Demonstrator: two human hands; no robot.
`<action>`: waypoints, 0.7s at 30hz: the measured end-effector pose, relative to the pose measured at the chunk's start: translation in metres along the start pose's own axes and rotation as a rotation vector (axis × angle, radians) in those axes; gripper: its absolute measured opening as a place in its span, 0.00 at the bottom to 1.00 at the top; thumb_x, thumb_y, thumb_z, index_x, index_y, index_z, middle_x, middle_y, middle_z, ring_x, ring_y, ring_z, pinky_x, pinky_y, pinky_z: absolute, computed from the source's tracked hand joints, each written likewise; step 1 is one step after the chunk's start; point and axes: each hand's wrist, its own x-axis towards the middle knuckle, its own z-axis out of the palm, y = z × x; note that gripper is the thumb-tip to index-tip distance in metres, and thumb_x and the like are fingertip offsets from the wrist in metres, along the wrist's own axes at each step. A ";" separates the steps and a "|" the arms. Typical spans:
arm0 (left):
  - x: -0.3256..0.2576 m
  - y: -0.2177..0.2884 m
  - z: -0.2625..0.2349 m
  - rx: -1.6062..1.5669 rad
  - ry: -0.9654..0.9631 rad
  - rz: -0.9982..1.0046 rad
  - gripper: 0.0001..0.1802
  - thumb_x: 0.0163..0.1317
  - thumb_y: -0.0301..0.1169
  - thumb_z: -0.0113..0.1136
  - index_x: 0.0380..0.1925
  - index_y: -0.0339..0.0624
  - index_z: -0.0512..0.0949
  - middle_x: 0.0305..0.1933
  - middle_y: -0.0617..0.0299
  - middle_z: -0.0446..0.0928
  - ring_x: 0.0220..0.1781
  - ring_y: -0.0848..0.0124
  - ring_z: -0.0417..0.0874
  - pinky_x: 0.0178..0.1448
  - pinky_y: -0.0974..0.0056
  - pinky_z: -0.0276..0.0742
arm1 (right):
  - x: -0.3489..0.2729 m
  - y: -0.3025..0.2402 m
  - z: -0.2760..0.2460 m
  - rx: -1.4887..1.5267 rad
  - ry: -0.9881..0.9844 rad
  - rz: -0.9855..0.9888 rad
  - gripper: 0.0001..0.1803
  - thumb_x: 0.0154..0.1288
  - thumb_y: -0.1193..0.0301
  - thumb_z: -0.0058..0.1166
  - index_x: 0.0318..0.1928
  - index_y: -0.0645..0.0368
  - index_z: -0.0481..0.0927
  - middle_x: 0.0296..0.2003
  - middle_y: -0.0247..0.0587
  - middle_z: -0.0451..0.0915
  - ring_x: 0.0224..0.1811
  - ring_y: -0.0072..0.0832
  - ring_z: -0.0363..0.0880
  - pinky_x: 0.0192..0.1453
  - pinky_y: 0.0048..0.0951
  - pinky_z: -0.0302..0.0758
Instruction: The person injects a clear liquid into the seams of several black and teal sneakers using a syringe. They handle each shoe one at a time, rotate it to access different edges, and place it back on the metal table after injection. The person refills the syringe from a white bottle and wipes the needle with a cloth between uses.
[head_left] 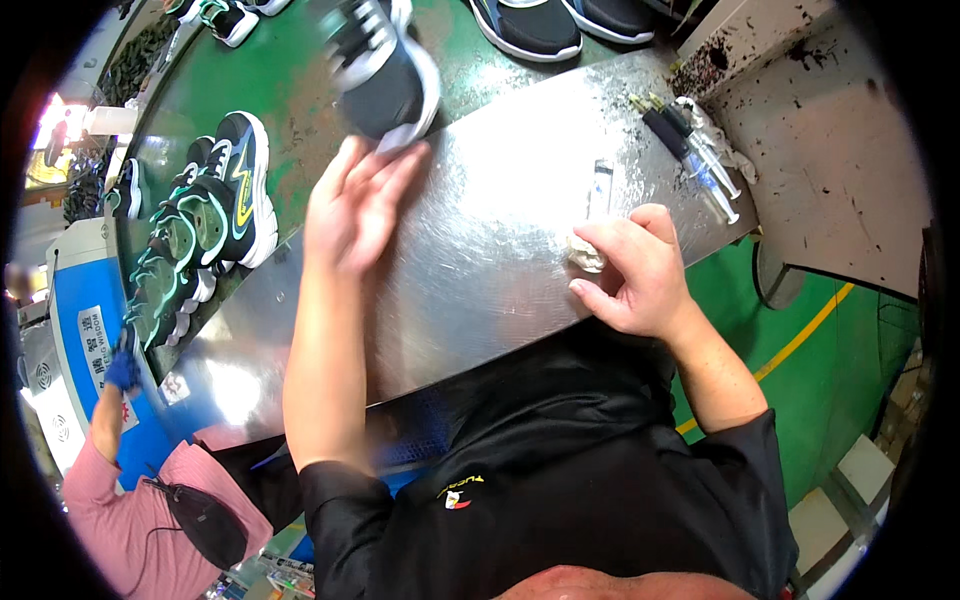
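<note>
Right now your right hand is curled, fingers together w/ a grip pinched on a small whitish wad, prob. a cloth or pad, pressed onto the steel table near its front edge. Held low and tight like that, the wad sits ready under the fingertips rather than loose on the metal.

Your left hand is spread flat, fingers apart, no grip closed on anything. Its fingertips touch the toe end of a dark sneaker w/ white sole, which is blurred, so it looks to be in motion; can't tell if you're pushing it or just meeting it. The shoe lies at the far edge of the steel sheet, half over the green conveyor belt.

Just beyond the wad lies a small clear tube or strip. Further right, several dark-handled syringe-type applicators rest side by side at the table's far right corner, near your right hand's reach.

On the belt to your left stands a row of dark sneakers w/ teal and yellow trim, well apart from both hands. More dark shoes sit at the top. A co-worker in a pink sleeve w/ a blue glove is at lower left.
</note>
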 end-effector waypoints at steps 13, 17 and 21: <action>-0.086 0.086 -0.152 0.836 0.526 0.661 0.38 0.57 0.17 0.60 0.66 0.36 0.55 0.49 0.58 0.71 0.48 0.71 0.75 0.55 0.65 0.73 | 0.000 -0.001 -0.001 0.001 0.025 -0.032 0.26 0.39 0.65 0.67 0.44 0.55 0.80 0.35 0.36 0.79 0.36 0.37 0.67 0.44 0.35 0.67; -0.036 0.098 -0.130 0.938 0.502 0.706 0.46 0.48 0.15 0.68 0.67 0.41 0.55 0.59 0.55 0.69 0.58 0.66 0.73 0.59 0.64 0.73 | 0.004 -0.008 -0.001 -0.012 0.011 -0.022 0.25 0.39 0.66 0.66 0.44 0.56 0.80 0.33 0.37 0.78 0.36 0.38 0.67 0.44 0.35 0.66; -0.025 0.120 -0.118 0.788 0.528 0.688 0.43 0.46 0.13 0.67 0.63 0.42 0.61 0.55 0.57 0.72 0.56 0.66 0.75 0.59 0.64 0.73 | 0.001 -0.011 0.005 0.011 0.038 -0.038 0.25 0.40 0.68 0.65 0.45 0.58 0.79 0.34 0.37 0.78 0.37 0.39 0.67 0.46 0.35 0.66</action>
